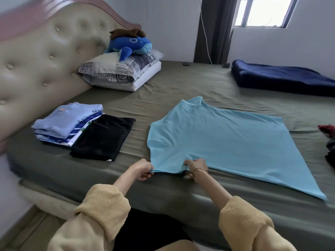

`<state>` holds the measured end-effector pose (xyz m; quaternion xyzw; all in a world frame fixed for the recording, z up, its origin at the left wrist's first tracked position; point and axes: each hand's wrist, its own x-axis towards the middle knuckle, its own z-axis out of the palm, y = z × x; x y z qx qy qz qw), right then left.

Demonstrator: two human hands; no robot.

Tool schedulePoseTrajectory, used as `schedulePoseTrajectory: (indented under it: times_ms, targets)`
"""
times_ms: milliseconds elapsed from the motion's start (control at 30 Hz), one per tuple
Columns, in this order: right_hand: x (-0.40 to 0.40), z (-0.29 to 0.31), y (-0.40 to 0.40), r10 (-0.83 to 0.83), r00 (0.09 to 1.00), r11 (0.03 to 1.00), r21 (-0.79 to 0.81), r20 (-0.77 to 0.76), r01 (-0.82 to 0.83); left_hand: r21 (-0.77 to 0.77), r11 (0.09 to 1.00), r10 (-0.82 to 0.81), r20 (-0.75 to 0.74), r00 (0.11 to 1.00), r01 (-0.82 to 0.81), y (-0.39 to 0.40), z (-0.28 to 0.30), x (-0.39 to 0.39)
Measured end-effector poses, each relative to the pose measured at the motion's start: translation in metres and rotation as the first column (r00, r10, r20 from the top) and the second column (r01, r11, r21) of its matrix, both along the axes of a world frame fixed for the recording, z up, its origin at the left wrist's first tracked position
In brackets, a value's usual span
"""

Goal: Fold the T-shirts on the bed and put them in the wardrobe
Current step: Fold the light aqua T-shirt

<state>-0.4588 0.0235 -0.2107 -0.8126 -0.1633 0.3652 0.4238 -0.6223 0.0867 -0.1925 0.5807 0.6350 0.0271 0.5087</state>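
The light blue T-shirt (217, 140) lay flat on the bed (181, 84), its long axis running from the collar at the far left to the hem at the right. Both hands were at its near sleeve: the left hand (144, 169) pinched the sleeve's edge, fingers curled round the cloth, and the right hand (196, 166) gripped it just beside, nearer the body of the shirt. The fold would likely go away from the person, across the shirt. A folded stack (67, 122) and a folded black shirt (103, 136) sat to the left.

Bare sheet (181, 91) lies open beyond the shirt (217, 142); folded stack (67, 122) and black shirt (103, 136) crowd the left.
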Motion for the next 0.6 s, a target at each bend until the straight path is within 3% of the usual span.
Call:
schedulePoseTrajectory:
  times_ms: [100,200,300,367,467,600]
  targets:
    - [0.005,0.001,-0.006,0.169,0.970,0.981,-0.126,0.175,-0.148,0.063,0.997,-0.033,-0.037,0.999,0.035,-0.004,-0.004,0.004]
    - [0.007,0.005,-0.012,0.390,0.856,0.901,-0.335,0.339,-0.277,0.092,0.988,-0.113,-0.142,0.983,0.126,-0.007,-0.007,0.007]
    - [0.013,0.011,-0.012,0.542,0.685,0.816,-0.500,0.486,-0.291,0.175,0.951,-0.173,-0.382,0.908,0.254,-0.005,-0.002,0.010]
    - [0.022,0.018,-0.005,0.600,0.630,0.774,-0.557,0.493,-0.302,0.247,0.918,-0.144,-0.522,0.840,0.311,0.006,0.005,0.015]
    - [0.040,0.030,0.017,0.648,0.621,0.731,-0.588,0.441,-0.345,0.342,0.887,-0.081,-0.545,0.834,0.310,0.037,0.011,0.031]
    - [0.068,0.042,0.067,0.623,0.678,0.754,-0.528,0.390,-0.390,0.419,0.869,-0.048,-0.457,0.888,0.262,0.087,0.017,0.061]
